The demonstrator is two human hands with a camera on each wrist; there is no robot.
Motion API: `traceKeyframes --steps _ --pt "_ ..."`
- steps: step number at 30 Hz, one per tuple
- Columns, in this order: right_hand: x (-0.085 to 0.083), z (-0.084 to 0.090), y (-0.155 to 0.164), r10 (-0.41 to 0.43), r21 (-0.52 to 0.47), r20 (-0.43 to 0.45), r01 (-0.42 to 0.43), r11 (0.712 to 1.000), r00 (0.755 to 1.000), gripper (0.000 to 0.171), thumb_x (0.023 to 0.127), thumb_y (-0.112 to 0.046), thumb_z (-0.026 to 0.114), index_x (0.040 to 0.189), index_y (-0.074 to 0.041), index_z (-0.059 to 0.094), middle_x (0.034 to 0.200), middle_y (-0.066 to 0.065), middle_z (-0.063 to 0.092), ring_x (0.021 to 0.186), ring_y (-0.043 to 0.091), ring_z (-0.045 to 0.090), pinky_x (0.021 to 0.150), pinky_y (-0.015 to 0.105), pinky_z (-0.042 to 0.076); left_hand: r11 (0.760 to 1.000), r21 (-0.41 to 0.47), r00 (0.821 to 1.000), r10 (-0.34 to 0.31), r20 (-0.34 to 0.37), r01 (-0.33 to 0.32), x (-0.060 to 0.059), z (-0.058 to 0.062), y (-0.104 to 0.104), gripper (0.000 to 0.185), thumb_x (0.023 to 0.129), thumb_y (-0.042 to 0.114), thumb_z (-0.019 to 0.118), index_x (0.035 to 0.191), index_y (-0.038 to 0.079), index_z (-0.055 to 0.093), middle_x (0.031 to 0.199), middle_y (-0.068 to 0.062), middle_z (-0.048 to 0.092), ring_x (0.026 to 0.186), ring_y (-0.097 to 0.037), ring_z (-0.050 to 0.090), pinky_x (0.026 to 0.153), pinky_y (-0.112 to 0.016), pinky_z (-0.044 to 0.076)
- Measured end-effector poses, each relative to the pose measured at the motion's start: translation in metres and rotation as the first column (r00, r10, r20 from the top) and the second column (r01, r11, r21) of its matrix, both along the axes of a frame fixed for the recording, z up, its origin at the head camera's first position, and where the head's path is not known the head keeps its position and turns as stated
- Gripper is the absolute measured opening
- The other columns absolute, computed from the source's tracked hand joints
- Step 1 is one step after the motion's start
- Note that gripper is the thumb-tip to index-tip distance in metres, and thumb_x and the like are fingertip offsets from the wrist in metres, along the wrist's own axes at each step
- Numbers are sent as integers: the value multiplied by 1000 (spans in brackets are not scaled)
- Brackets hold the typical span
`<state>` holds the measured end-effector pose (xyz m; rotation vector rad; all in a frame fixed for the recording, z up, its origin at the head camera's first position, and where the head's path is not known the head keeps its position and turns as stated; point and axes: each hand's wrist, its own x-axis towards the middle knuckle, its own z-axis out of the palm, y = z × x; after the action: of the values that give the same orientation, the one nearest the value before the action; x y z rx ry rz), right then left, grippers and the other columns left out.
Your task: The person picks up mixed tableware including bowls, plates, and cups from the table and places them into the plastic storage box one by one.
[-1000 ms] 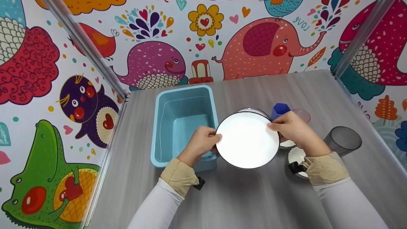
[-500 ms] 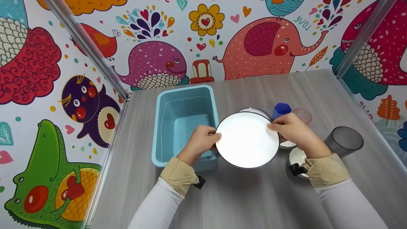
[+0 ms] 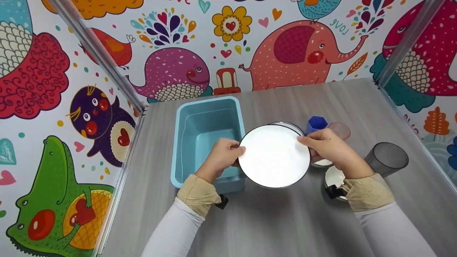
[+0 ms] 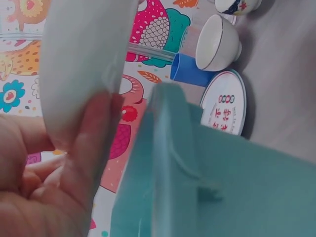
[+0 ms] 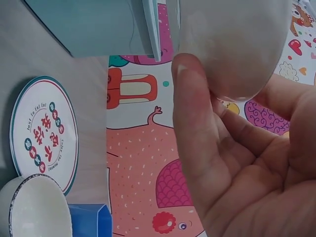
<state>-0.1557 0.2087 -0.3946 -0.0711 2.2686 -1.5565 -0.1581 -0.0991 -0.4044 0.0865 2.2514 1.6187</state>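
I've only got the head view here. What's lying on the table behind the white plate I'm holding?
Observer: Another plate lies flat there, printed with red characters and coloured dots, as the right wrist view shows.
Operator: Anything next to it?
Observer: A white bowl stands beside the blue cup, seen from the left wrist.
Operator: Where does my left hand grip?
Observer: The left hand pinches the white plate at its rim, thumb on its face.

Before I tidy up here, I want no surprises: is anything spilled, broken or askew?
Nothing stands out. Both hands, left and right, hold the white plate by its rim beside the blue tub; the cups and bowls stand upright.
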Motion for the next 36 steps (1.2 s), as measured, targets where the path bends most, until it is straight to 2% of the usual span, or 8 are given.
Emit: traceKeyframes --steps 6,9,17,24,36 --pt "1 -3 6 -19 -18 21 20 1000 1000 47 102 -35 59 112 11 66 69 -3 67 64 9 66 64 30 61 1000 -13 1000 -10 5 10 -6 1 -2 22 101 11 60 103 -5 74 90 -16 71 71 -15 71 69 -34 62" --pt "2 -5 10 -24 -27 18 25 999 1000 51 102 -39 59 112 11 64 73 0 71 66 12 70 66 32 62 1000 -20 1000 -16 17 17 -10 4 -4 22 101 12 60 106 -4 74 91 -16 71 72 -16 72 69 -35 63" --pt "6 -7 14 -19 -80 50 22 997 999 53 104 -39 56 110 13 59 81 5 67 69 14 72 69 34 63 997 -76 1000 -3 21 5 -15 4 -11 21 101 12 59 104 -3 75 90 -15 71 73 -16 72 72 -36 63" --pt "7 -9 21 -15 -45 31 17 999 999 48 105 -37 54 110 9 62 81 3 69 70 15 73 67 32 62 997 -77 1000 -1 10 2 -18 5 -15 21 101 12 60 98 -2 75 88 -12 69 72 -16 70 71 -35 62" --pt "11 -13 29 -34 -84 35 37 996 999 42 104 -31 56 110 9 63 80 2 68 69 12 71 68 30 62 994 -109 1000 9 -20 -11 -23 5 -20 21 101 11 60 96 -2 75 82 -8 67 68 -15 69 68 -34 62"
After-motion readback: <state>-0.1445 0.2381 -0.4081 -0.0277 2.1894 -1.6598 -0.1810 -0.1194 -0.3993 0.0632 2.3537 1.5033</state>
